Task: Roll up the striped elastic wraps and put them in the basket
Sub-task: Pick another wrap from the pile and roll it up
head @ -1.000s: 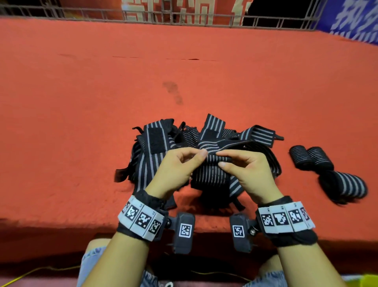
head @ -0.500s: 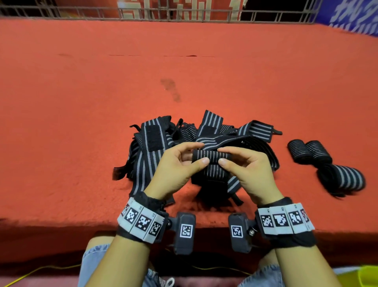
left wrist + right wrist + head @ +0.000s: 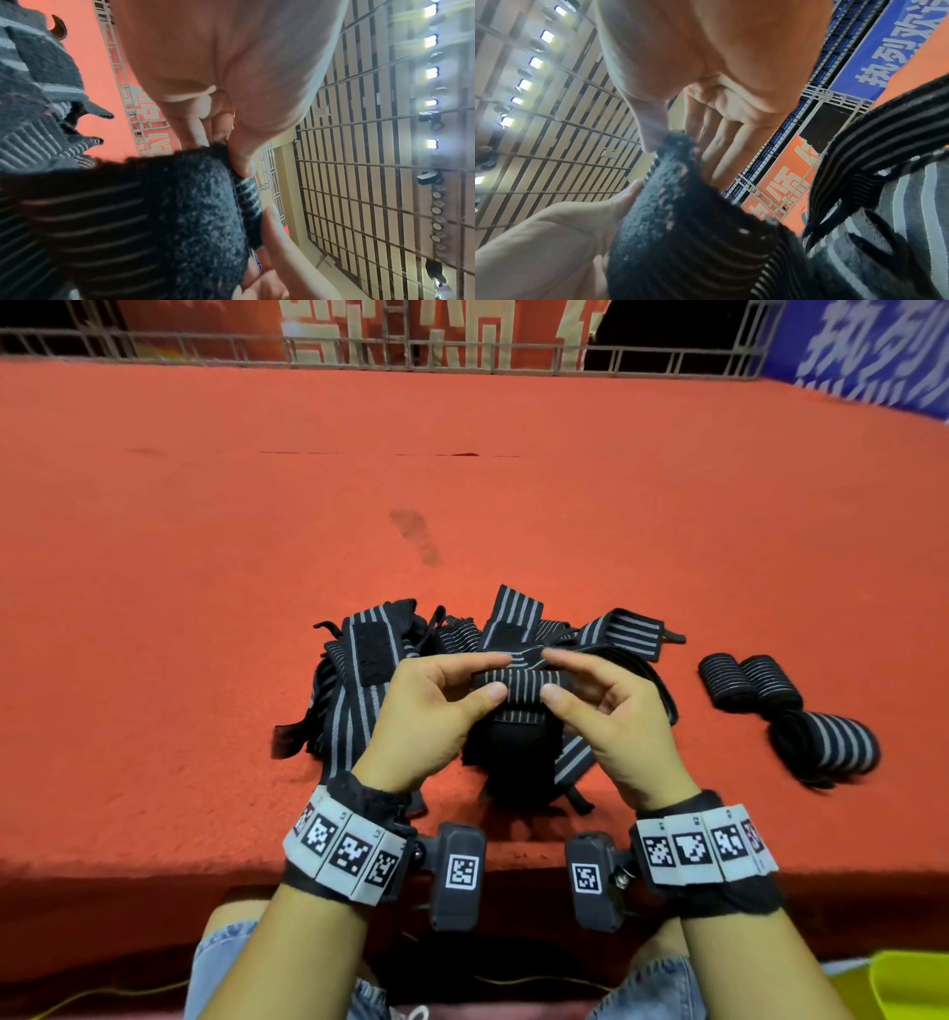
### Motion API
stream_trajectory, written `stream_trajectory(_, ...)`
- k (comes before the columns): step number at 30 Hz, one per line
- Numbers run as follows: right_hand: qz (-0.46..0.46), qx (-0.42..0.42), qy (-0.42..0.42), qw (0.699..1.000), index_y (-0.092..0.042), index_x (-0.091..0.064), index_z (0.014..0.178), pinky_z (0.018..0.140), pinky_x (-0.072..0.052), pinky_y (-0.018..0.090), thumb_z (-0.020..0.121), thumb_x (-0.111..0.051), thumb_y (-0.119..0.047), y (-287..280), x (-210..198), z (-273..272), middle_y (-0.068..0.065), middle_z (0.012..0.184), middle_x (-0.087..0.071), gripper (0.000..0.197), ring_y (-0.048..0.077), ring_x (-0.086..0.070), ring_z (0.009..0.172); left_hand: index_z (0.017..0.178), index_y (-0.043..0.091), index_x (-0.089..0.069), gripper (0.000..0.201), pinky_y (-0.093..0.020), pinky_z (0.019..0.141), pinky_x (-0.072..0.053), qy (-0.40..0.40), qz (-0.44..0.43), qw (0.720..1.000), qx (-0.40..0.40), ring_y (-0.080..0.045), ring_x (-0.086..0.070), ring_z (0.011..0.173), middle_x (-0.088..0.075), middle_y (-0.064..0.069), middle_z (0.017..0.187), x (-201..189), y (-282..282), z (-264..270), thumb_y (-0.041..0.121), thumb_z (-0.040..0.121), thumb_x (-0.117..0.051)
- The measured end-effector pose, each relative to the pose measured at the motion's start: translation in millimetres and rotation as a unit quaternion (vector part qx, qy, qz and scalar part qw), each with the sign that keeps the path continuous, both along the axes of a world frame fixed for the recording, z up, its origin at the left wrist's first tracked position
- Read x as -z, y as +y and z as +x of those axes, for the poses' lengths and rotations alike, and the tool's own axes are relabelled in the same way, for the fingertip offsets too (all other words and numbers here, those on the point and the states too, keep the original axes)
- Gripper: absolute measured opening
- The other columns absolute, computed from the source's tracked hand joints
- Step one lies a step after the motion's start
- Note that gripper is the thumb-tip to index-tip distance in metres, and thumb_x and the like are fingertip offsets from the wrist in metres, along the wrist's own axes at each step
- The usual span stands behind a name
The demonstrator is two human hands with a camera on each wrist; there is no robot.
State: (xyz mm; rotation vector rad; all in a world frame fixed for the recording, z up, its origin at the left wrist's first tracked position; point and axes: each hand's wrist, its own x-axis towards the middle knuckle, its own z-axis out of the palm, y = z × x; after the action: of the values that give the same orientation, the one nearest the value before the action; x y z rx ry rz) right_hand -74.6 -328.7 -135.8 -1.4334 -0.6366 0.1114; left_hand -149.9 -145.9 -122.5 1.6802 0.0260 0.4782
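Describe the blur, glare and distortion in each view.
Head view: mostly sharp, wide-angle bending of the far railing, blue banner smeared. Left wrist view: ceiling lights flare, wrap close and soft. Right wrist view: lights glare, wrap and fingers blurred.

Both forearms reach fwd, wrists close together. Left hand [image 3: 429, 711] & right hand [image 3: 613, 716] face each other, fingers [image 3: 482, 662] curled, thumbs below, pinching wrap [image 3: 516, 683] btwn them.
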Motion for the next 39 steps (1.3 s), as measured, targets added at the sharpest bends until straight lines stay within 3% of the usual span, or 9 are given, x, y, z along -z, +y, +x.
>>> stream_trajectory(3, -0.017, 0.015, -0.004, 1.000, -0.016, -0.074, 0.105, 0.063, -0.054, 0.019, 0.087, -0.073, -0.002, 1, -3, 1, -0.005, 0.092, -0.077, 0.023, 0.006, -0.072, 0.082, 0.111, 0.018, -0.075, 0.031, -0.026, 0.083, -0.056, -0.011, 0.037, 0.999, -0.014, -0.008, -0.073, 0.094, -0.078, 0.006, 0.096, -2, 0, -1, -0.002, 0.086, -0.072)
stream_trajectory(11, -0.001, 0.014, -0.065, 0.998, -0.021, -0.077, 0.092, 0.083, -0.059, 0.029, 0.078, -0.074, 0.014, -5, -14, 1, -0.005, 0.094, -0.078, 0.038, 0.011, -0.072, 0.085, 0.101, 0.021, -0.077, 0.034, -0.043, 0.068, -0.056, 0.073, -0.074, 0.994, 0.015, -0.028, -0.065, 0.077, -0.075, -0.009, 0.095, -11, -9, -6, 0.049, 0.087, -0.063)
stream_trajectory(14, -0.016, 0.003, -0.095, 0.995, -0.018, -0.078, 0.088, 0.084, -0.057, 0.028, 0.073, -0.074, 0.019, -6, -12, -1, 0.002, 0.103, -0.077, 0.040, 0.015, -0.072, 0.099, 0.103, 0.015, -0.076, 0.018, -0.036, 0.078, -0.058, 0.045, -0.081, 0.996, 0.000, -0.018, -0.073, 0.090, -0.078, -0.003, 0.098, -10, -9, -5, 0.026, 0.091, -0.069)
stream_trajectory(18, -0.033, -0.029, -0.080, 0.996, -0.012, -0.076, 0.094, 0.074, -0.051, 0.017, 0.075, -0.072, 0.018, -10, -14, -5, 0.007, 0.113, -0.073, 0.036, 0.003, -0.068, 0.095, 0.104, 0.012, -0.075, 0.019, -0.018, 0.068, -0.051, 0.013, -0.043, 0.999, -0.015, 0.000, -0.067, 0.071, -0.073, 0.012, 0.071, -6, -7, -7, 0.005, 0.087, -0.074)
stream_trajectory(23, -0.028, -0.012, 0.022, 0.999, -0.018, -0.067, 0.124, 0.079, -0.061, 0.043, 0.089, -0.073, -0.013, -7, -12, -3, 0.010, 0.111, -0.074, 0.036, 0.029, -0.072, 0.099, 0.100, 0.017, -0.077, 0.026, -0.026, 0.079, -0.057, -0.025, -0.024, 0.999, -0.030, -0.012, -0.074, 0.090, -0.078, 0.001, 0.093, -8, -7, -9, -0.001, 0.082, -0.077)
stream_trajectory(27, -0.021, 0.019, 0.000, 1.000, -0.015, -0.074, 0.108, 0.068, -0.057, 0.036, 0.089, -0.072, -0.008, -5, -13, -1, 0.009, 0.099, -0.077, 0.020, 0.017, -0.070, 0.084, 0.113, 0.017, -0.072, 0.034, -0.029, 0.085, -0.058, -0.008, -0.049, 0.998, -0.023, -0.015, -0.073, 0.098, -0.077, -0.003, 0.104, -13, -10, -10, 0.001, 0.083, -0.077)
stream_trajectory(31, 0.011, 0.036, -0.039, 0.999, -0.022, -0.076, 0.103, 0.079, -0.057, 0.029, 0.083, -0.076, 0.001, -4, -14, 1, 0.000, 0.097, -0.078, 0.030, 0.013, -0.072, 0.089, 0.116, 0.021, -0.072, 0.025, -0.029, 0.060, -0.051, 0.068, -0.072, 0.995, 0.003, -0.018, -0.067, 0.073, -0.073, -0.002, 0.088, -11, -10, -10, 0.031, 0.094, -0.066)
stream_trajectory(34, 0.005, 0.044, -0.053, 0.998, -0.031, -0.079, 0.097, 0.087, -0.058, 0.035, 0.078, -0.079, 0.006, -2, -12, 1, 0.001, 0.098, -0.078, 0.042, 0.015, -0.072, 0.090, 0.114, 0.023, -0.074, 0.036, -0.036, 0.070, -0.054, 0.074, -0.097, 0.993, 0.002, -0.020, -0.068, 0.077, -0.074, -0.002, 0.094, -13, -10, -8, 0.045, 0.088, -0.065)
stream_trajectory(39, 0.013, 0.000, -0.057, 0.998, -0.012, -0.077, 0.096, 0.086, -0.055, 0.022, 0.071, -0.074, 0.022, -3, -9, -3, 0.008, 0.113, -0.072, 0.042, 0.010, -0.069, 0.107, 0.111, 0.015, -0.071, 0.026, -0.025, 0.075, -0.056, 0.044, -0.122, 0.992, 0.003, -0.011, -0.073, 0.092, -0.078, -0.001, 0.098, -13, -4, -8, 0.001, 0.090, -0.068)
